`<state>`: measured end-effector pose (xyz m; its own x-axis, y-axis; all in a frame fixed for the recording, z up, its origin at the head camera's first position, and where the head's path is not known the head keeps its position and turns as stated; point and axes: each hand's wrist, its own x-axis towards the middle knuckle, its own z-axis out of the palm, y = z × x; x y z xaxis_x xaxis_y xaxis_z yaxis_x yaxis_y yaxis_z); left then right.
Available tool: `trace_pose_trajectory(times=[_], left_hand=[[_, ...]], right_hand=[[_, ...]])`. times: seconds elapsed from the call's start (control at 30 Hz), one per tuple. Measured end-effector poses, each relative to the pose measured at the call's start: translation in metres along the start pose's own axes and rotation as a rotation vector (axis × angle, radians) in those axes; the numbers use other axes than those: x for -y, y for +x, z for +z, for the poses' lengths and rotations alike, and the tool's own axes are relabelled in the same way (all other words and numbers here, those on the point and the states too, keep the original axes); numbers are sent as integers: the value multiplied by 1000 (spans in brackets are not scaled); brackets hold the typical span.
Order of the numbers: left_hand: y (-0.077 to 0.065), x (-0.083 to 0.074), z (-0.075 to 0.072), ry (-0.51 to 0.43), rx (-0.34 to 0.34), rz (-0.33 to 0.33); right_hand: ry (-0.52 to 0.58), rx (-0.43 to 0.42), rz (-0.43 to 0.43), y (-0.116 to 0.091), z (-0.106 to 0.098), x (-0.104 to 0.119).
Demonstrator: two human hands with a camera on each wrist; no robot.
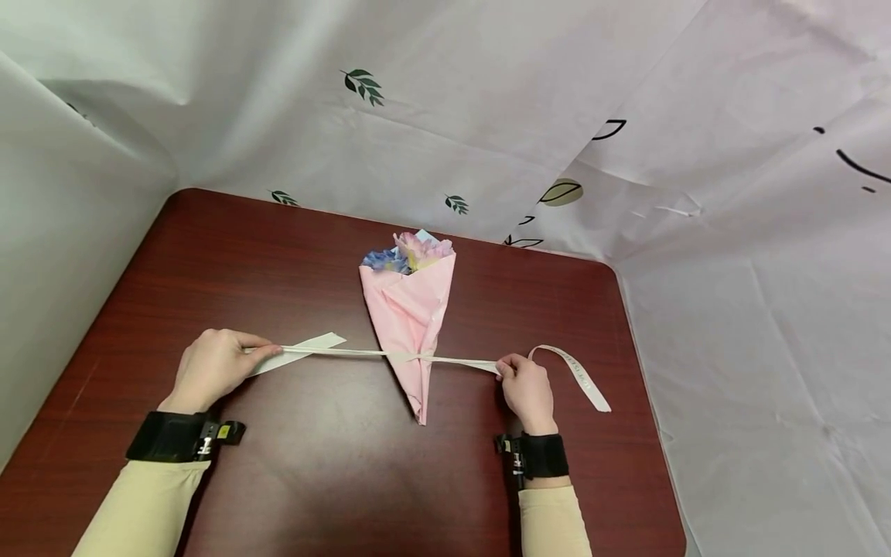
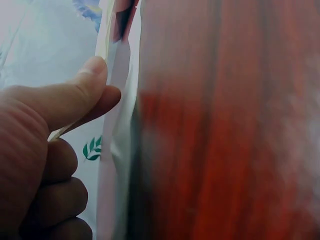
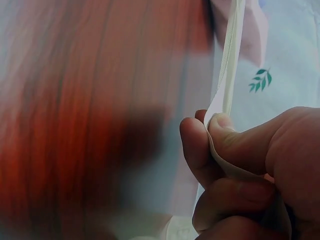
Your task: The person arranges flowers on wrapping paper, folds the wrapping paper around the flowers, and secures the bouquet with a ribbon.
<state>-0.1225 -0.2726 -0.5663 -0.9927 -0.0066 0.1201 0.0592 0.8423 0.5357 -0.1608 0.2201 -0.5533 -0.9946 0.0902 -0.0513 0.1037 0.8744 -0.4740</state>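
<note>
A bouquet in pink wrapping paper [image 1: 407, 309], with pink and blue flowers [image 1: 421, 250] at its top, lies on the table, its narrow end toward me. Across its lower part runs a cream ribbon [image 1: 341, 352], drawn nearly straight between both hands. My left hand [image 1: 216, 367] pinches the ribbon between thumb and forefinger, left of the bouquet; a loose end lies close by. On the other side my right hand [image 1: 527, 392] grips the ribbon, which passes between thumb and curled fingers in the right wrist view [image 3: 235, 175]. The printed tail [image 1: 581, 379] trails beyond that hand.
The dark red-brown wooden table [image 1: 334, 480] has rounded far corners. White sheeting [image 1: 278, 100] with leaf prints hangs behind it and along its sides. Each wrist wears a black strap [image 1: 167, 437] with a small device attached.
</note>
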Motion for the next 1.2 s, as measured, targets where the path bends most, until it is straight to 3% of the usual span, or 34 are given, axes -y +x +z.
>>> trace_pose_trajectory(times=[0.33, 0.53, 0.67, 0.77, 0.9, 0.97, 1.03, 1.2], left_hand=[[0, 7, -5, 1, -19, -64], [-4, 22, -8, 8, -59, -130], [-4, 31, -11, -27, -80, -127], [-4, 34, -14, -113, -10, -124], [-7, 36, -23, -262, 170, -166], [-8, 37, -27, -304, 204, -188], [-9, 37, -28, -298, 175, -209], [-8, 36, -20, -144, 18, -267]], right_hand=[[-22, 13, 38, 5, -9, -14], [-44, -16, 76, 4, -19, -30], [-60, -32, 82, 0, -30, -39], [-60, -9, 57, 0, -32, -40], [-55, 7, 64, 0, -30, -39], [-51, 18, 75, 0, -28, -40], [-43, 23, 75, -1, -26, -41], [-15, 24, 67, 1, -23, -39]])
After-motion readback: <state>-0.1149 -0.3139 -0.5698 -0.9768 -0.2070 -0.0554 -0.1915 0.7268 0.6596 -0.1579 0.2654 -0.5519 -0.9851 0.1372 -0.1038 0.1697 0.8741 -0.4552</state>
